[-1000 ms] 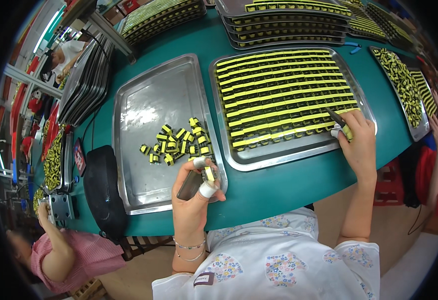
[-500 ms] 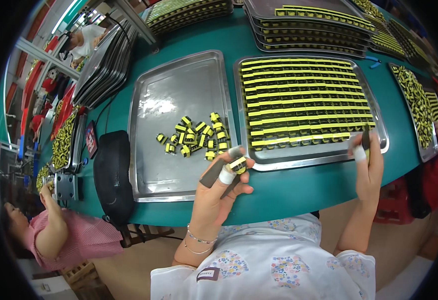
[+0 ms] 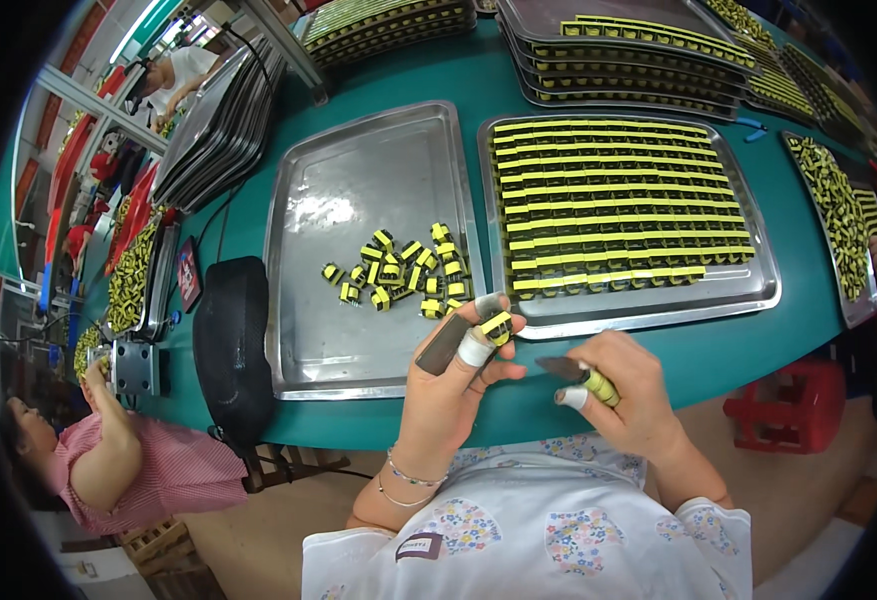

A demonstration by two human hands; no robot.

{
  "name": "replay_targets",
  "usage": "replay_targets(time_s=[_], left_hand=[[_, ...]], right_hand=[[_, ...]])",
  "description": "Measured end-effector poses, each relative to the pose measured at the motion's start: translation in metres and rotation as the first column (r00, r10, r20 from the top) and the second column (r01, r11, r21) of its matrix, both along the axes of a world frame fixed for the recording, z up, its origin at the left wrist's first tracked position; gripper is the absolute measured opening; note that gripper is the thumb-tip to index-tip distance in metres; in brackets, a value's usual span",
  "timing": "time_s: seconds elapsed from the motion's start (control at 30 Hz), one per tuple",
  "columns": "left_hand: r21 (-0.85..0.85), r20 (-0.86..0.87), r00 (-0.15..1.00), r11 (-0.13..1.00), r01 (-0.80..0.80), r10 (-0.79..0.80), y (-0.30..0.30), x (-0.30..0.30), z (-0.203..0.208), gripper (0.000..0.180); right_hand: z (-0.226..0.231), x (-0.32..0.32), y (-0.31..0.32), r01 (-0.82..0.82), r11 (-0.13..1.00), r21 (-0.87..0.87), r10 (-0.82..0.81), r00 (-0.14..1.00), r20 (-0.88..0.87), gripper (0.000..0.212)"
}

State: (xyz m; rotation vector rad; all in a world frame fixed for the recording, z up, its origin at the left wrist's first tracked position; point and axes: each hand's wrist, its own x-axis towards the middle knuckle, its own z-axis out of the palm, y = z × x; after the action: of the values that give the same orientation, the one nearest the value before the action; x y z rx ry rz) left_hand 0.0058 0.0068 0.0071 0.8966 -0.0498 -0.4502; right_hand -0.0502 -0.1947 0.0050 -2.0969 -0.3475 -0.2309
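My left hand is raised at the table's front edge, pinching a small black part with a yellow band between thumb and fingertips. White wrapping covers its thumb, and a grey-brown flat strip lies along the hand. My right hand is closed round the yellow-green handle of a small knife. The dark blade points left toward the part, apart from it. Loose banded parts lie in a heap on the left metal tray. Rows of like parts stand on the right tray.
Stacked filled trays stand at the back. A black case lies left of the left tray. Far right is another tray of loose parts. A red stool stands below the table. A co-worker in pink sits at left.
My right hand has swung left from the right tray's front corner, bringing the knife close to my left hand. My left hand still holds the banded part and has shifted slightly right.
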Motion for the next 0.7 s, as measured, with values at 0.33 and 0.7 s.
replay_targets(time_s=[0.33, 0.7], left_hand=[[0.224, 0.193, 0.978, 0.966, -0.126, 0.083, -0.008, -0.007, 0.002, 0.045], [0.275, 0.317, 0.941, 0.937, -0.214, 0.122, -0.010, -0.010, -0.001, 0.039]], right_hand=[[0.010, 0.013, 0.007, 0.130, 0.977, -0.169, -0.096, 0.976, 0.195, 0.028], [-0.002, 0.012, 0.006, 0.177, 0.950, -0.256, -0.102, 0.954, 0.283, 0.030]])
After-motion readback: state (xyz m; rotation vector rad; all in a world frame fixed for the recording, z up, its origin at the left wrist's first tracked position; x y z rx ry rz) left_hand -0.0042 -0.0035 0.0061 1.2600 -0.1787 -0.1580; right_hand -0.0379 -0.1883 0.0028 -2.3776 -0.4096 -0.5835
